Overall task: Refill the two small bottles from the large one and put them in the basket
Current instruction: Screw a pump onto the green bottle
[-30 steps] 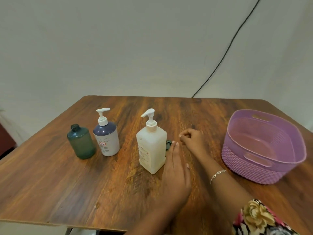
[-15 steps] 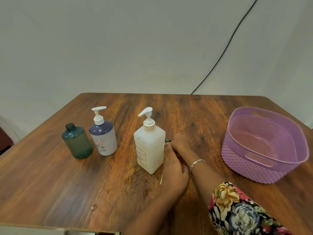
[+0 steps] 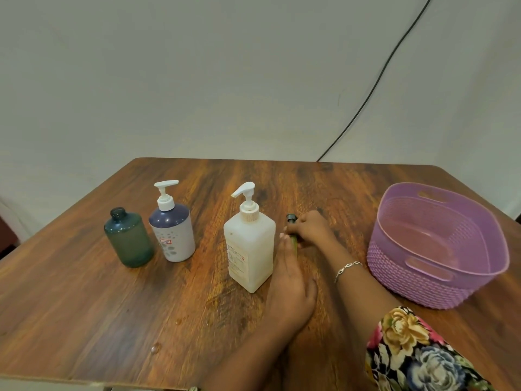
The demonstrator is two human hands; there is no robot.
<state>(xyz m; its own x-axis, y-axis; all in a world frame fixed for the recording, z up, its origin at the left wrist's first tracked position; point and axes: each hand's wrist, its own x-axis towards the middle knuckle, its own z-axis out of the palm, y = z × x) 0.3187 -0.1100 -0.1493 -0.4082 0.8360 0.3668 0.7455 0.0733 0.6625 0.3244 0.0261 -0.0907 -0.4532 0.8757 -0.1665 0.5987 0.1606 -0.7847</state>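
A large white pump bottle [image 3: 251, 246] stands mid-table. To its left are a small purple-and-white pump bottle [image 3: 172, 230] and a small green bottle [image 3: 128, 239] with an open neck. Just right of the large bottle a dark pump cap [image 3: 291, 218] lies on the table. My right hand [image 3: 308, 230] curls its fingers round that cap's stem. My left hand [image 3: 291, 280] lies flat with straight fingers beside the large bottle, its fingertips reaching the cap's greenish stem. The purple basket [image 3: 408, 277] sits at the right with nothing in it.
The wooden table [image 3: 84, 306] ends close in front of me and at the far wall. A black cable [image 3: 375, 88] runs down the wall to the table's back edge. A few droplets [image 3: 155, 348] lie near the front.
My right hand has come down onto the dark pump cap and closed round it. My left hand has slid forward until its fingertips reach the cap. The bottles and basket stay put.
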